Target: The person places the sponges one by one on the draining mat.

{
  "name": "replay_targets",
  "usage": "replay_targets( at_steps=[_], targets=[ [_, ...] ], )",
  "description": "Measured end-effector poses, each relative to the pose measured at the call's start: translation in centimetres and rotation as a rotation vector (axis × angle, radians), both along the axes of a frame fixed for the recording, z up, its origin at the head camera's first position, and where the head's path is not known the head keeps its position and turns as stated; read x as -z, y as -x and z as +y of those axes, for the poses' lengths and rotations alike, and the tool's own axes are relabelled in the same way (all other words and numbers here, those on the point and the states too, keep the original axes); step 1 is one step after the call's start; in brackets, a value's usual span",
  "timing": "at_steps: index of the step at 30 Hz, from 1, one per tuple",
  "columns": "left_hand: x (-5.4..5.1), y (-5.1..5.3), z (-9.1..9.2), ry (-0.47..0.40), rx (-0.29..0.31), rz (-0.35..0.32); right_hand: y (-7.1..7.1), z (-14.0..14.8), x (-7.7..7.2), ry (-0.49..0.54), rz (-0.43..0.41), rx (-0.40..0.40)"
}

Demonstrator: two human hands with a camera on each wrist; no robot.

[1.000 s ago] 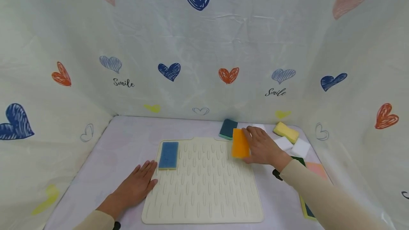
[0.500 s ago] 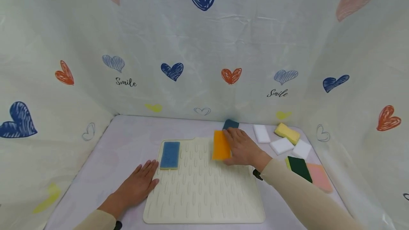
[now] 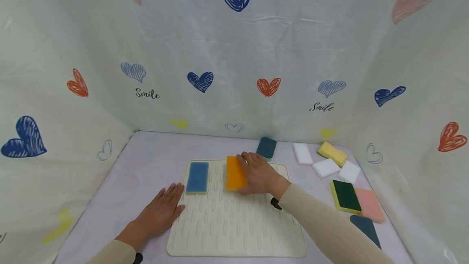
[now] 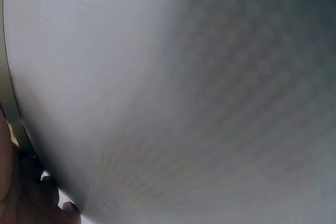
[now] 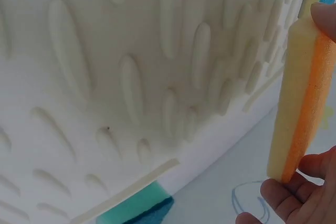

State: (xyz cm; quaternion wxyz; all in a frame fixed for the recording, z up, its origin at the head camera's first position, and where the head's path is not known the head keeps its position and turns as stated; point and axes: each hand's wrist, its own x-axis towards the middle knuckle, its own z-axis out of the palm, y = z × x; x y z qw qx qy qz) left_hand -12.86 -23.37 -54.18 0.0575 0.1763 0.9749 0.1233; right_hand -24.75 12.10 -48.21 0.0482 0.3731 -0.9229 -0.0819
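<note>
Over the cream ridged mat point(image 3: 238, 231), my right hand point(image 3: 258, 174) grips an orange-topped sponge point(image 3: 234, 174) by its ends, thumb at one and fingers at the other. The right wrist view shows this sponge point(image 5: 304, 103) is yellowish underneath and held off the mat. A blue-topped sponge point(image 3: 197, 177) lies at the mat's back left corner, left of the held one. My left hand point(image 3: 161, 209) rests flat on the mat's left edge with straight fingers. In the left wrist view a blurred grey surface covers most of the picture; only some fingers point(image 4: 39, 195) show.
Behind the mat lies a dark teal sponge point(image 3: 266, 148). To the right are several others: white blocks point(image 3: 302, 154), a yellow sponge point(image 3: 332, 153), a green-topped sponge point(image 3: 346, 196), a pink one point(image 3: 370, 205) and a dark blue-green one point(image 3: 367, 229). A heart-print curtain point(image 3: 220, 109) encloses the table.
My right hand has carried the orange-topped sponge leftward across the mat, closer to the blue-topped sponge. Sponges on the right have come into view from behind the arm. My left hand stays put.
</note>
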Motion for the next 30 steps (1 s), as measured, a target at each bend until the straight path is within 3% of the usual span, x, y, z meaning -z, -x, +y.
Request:
replay_targets(
  at_steps=[21, 30],
  targets=[
    [-0.4, -0.1, 0.4, -0.004, -0.002, -0.021, 0.2, -4.7, 1.9, 0.005, -0.175, 0.022],
    [-0.1, 0.1, 0.1, 0.037, -0.008, -0.019, 0.4, -5.5, 2.2, -0.009, -0.196, 0.026]
  ],
)
